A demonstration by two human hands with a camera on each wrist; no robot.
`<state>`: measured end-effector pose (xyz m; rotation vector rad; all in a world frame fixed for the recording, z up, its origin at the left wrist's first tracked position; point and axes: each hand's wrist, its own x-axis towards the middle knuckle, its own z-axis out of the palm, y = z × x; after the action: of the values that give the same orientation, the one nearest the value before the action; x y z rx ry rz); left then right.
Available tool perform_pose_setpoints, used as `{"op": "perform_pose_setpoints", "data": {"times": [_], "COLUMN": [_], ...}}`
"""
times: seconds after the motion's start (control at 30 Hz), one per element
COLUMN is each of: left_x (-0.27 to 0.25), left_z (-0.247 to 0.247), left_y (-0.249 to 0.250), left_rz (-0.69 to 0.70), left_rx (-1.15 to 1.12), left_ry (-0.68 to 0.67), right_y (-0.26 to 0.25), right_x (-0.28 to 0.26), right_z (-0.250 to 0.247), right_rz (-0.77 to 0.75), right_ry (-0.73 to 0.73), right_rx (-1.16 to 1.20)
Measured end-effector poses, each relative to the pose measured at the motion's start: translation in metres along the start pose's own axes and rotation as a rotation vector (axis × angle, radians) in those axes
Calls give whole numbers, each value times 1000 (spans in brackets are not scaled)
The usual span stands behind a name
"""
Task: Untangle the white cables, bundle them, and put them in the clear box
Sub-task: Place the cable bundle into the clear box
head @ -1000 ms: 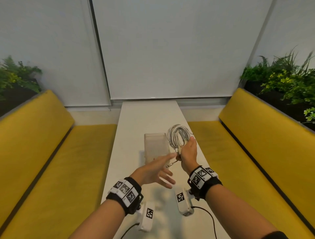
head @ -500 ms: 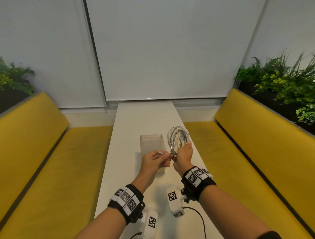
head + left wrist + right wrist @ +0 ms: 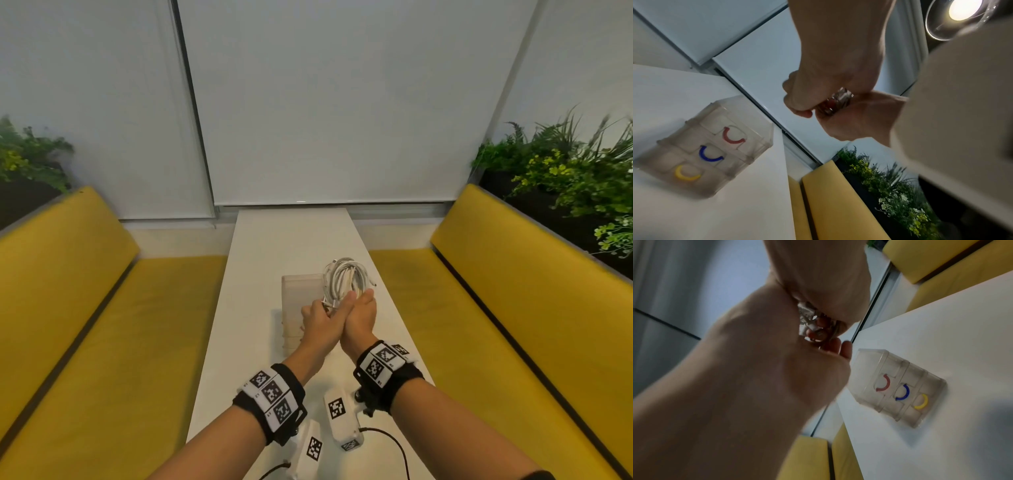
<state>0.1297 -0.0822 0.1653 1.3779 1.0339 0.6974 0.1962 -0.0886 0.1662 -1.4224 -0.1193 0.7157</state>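
A coil of white cables point(image 3: 346, 279) stands upright above the white table point(image 3: 274, 240). My right hand point(image 3: 363, 303) grips its lower part. My left hand point(image 3: 319, 310) is pressed against the right one and pinches the loose cable ends point(image 3: 329, 303) at the coil's base. In the wrist views the held cables point(image 3: 836, 104) point(image 3: 810, 321) show only as a small blurred bunch between the two hands. The clear box point(image 3: 301, 294) lies on the table just left of and under the hands. Its side point(image 3: 715, 142) point(image 3: 900, 386) carries red, blue and yellow arcs.
Yellow benches point(image 3: 102, 325) point(image 3: 496, 325) run along both sides of the narrow table. Planters with green plants point(image 3: 565, 178) stand behind them. White blinds close off the far end. Two white tagged devices point(image 3: 342, 423) with black leads hang by the wrists at the near edge.
My left hand, open below the coil a second ago, has closed on the loose cable ends and moved up against my right hand. The coil stays in my right hand.
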Motion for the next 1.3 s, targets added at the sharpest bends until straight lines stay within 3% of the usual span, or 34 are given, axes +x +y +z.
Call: {"op": "perform_pose_setpoints", "data": {"times": [0.17,0.3,0.43,0.57,0.7,0.83,1.0,1.17,1.3], "left_x": [-4,-1,6,7,13,21,33,26,17], "left_z": [-3,-6,-9,-16,-26,-32,-59,-88,-111], "left_y": [7,3,3,8,4,-1,-9,-34,-61], "left_rz": [0,76,124,96,121,181,99,-17,-71], "left_rx": [-217,-300,-313,-335,-201,-30,-64,-165,-211], "left_ry": [-44,36,89,28,62,198,156,41,22], "right_y": [2,3,8,11,9,16,10,24,54], "right_x": [-13,-19,-17,-17,-16,-15,-16,8,29], "right_z": [3,5,8,11,4,-1,-14,-37,-47], "right_rz": [-11,-39,-53,-141,-164,-316,-554,-182,-91], "right_ry": [-95,-123,-151,-151,-181,-228,-367,-492,-280], "right_rx": [-33,-75,-108,-184,-270,-452,-603,-465,-546]}}
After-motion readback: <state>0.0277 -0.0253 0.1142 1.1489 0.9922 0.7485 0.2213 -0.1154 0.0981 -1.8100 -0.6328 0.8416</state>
